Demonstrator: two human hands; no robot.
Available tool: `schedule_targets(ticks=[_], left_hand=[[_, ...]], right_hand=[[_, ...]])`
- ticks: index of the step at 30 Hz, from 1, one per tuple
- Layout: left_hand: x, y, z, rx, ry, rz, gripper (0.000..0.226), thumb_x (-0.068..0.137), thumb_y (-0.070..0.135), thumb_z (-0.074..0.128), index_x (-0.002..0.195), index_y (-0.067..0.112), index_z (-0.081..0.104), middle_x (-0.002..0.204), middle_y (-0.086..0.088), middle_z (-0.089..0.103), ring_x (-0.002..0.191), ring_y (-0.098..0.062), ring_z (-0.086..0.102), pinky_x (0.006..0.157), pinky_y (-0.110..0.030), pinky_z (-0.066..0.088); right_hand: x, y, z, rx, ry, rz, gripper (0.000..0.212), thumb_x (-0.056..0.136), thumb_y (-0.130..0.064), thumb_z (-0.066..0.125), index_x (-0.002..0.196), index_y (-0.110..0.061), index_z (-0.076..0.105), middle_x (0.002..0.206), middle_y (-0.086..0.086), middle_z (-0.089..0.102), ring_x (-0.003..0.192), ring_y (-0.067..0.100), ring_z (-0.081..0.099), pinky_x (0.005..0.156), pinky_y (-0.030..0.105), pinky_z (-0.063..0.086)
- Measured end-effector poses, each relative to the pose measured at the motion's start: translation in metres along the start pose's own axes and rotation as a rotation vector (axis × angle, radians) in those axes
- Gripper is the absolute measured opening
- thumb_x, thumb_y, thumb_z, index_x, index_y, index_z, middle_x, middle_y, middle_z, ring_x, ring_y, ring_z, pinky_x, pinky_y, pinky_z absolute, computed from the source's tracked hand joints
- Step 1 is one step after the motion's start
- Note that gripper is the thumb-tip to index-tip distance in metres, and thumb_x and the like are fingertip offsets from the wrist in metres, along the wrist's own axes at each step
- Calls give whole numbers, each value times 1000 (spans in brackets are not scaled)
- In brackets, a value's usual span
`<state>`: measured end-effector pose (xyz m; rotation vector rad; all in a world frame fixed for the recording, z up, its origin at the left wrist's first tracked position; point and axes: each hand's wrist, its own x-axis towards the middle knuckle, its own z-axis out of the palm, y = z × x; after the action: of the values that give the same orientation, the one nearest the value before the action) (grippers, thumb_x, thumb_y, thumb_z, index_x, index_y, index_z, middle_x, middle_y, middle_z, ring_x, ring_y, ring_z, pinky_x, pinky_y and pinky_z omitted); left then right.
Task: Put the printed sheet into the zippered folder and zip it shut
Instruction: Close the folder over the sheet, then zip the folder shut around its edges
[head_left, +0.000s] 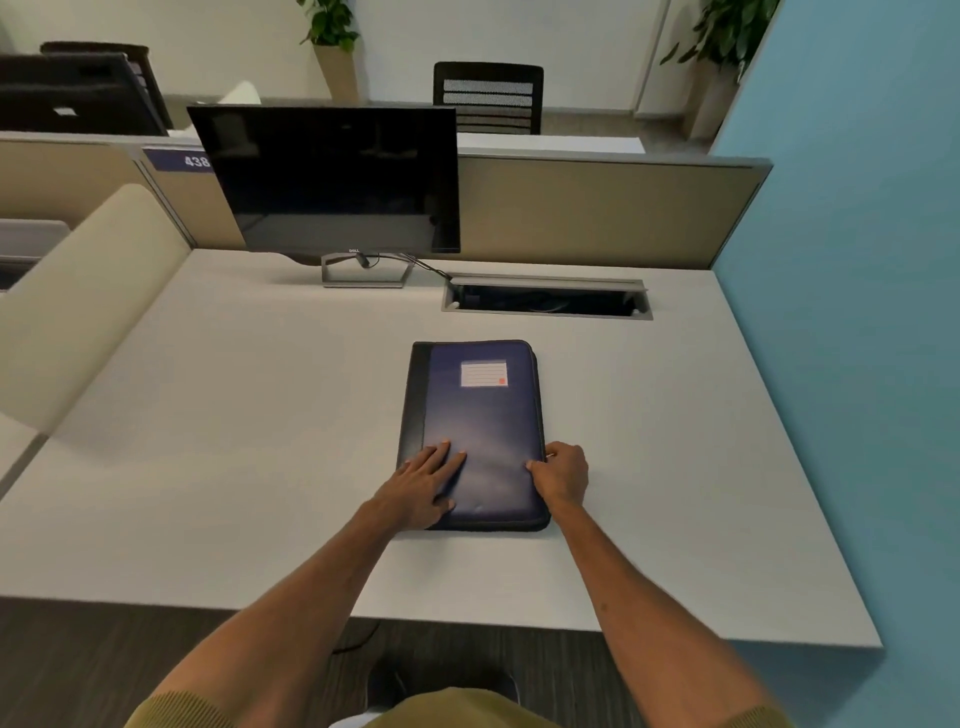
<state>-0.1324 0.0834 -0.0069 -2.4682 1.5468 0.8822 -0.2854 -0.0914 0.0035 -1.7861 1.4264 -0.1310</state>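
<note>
A dark blue zippered folder (480, 410) with a black spine and a white label lies closed and flat on the pale desk (234, 415). My left hand (423, 480) presses flat on its near left part, fingers spread. My right hand (561, 475) is curled at the folder's right edge near the front corner, fingers pinched on the zipper there; the zipper pull itself is hidden by the fingers. No printed sheet is visible anywhere.
A dark monitor (337, 179) on a stand sits at the back of the desk. An open cable tray slot (545, 301) lies behind the folder. A beige partition (597, 208) borders the rear, a blue wall (857, 312) the right.
</note>
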Motion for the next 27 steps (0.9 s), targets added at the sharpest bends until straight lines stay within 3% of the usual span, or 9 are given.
schedule_targets(ticks=[4, 7, 9, 12, 17, 21, 23, 25, 27], left_hand=[[8, -1, 2, 23, 19, -10, 83, 116, 44, 45, 176, 26, -9, 184, -4, -16, 173, -29, -11, 142, -49, 8], [13, -3, 2, 27, 34, -10, 83, 116, 45, 44, 176, 26, -10, 184, -4, -17, 173, -29, -11, 141, -51, 7], [15, -4, 3, 36, 38, -6, 83, 116, 46, 43, 176, 25, -11, 183, -3, -18, 173, -28, -11, 142, -50, 6], [16, -7, 5, 25, 54, -19, 86, 116, 49, 42, 176, 19, -12, 183, -5, -18, 173, -26, -12, 142, -47, 5], [9, -23, 6, -29, 83, -50, 82, 117, 46, 38, 175, 15, -12, 183, -5, -18, 173, -24, -12, 142, -45, 8], [-4, -44, 7, -62, 105, -51, 73, 119, 27, 36, 176, 14, -8, 184, -5, -13, 173, -24, -7, 142, -41, 10], [-12, -53, 7, -106, 128, -68, 75, 115, 14, 41, 177, 14, -2, 185, -3, -8, 173, -23, 4, 140, -38, 17], [-23, -60, 7, -175, 155, -108, 81, 110, 5, 48, 177, 17, 5, 185, 1, 2, 169, -26, 26, 134, -40, 34], [-34, -67, 9, -228, 176, -144, 82, 107, 0, 51, 177, 21, 13, 183, -1, 21, 157, -31, 48, 124, -44, 46]], right_hand=[[-1, -1, 9, -281, 43, -224, 46, 104, -14, 63, 149, -7, 55, 150, 13, 51, 140, 31, 53, 117, 40, 48], [-2, -4, 21, -549, -25, -496, 60, 111, -25, 51, 167, -13, 32, 174, 5, 28, 161, 23, 30, 132, 34, 27], [-5, -6, 31, -681, -123, -592, 66, 114, -36, 42, 171, -15, 16, 180, 3, 10, 167, 22, 13, 137, 38, 14], [-10, -6, 46, -785, -203, -601, 69, 115, -43, 31, 172, -14, 4, 180, 5, -3, 169, 22, 1, 138, 44, 8], [-12, -4, 58, -791, -247, -542, 69, 116, -44, 23, 171, -12, -4, 180, 5, -9, 168, 21, -5, 137, 48, 7], [-10, -8, 60, -812, -249, -552, 68, 117, -43, 22, 171, -12, -4, 180, 5, -9, 168, 22, -5, 137, 49, 8], [-10, -13, 61, -815, -254, -544, 68, 117, -42, 24, 171, -12, -3, 180, 6, -9, 168, 22, -5, 137, 51, 7], [-11, -19, 65, -813, -225, -538, 67, 117, -38, 28, 171, -11, 0, 180, 7, -6, 168, 23, -2, 137, 52, 7], [-18, -23, 72, -785, -165, -545, 65, 116, -32, 35, 171, -11, 8, 180, 6, 4, 168, 23, 6, 137, 51, 11]])
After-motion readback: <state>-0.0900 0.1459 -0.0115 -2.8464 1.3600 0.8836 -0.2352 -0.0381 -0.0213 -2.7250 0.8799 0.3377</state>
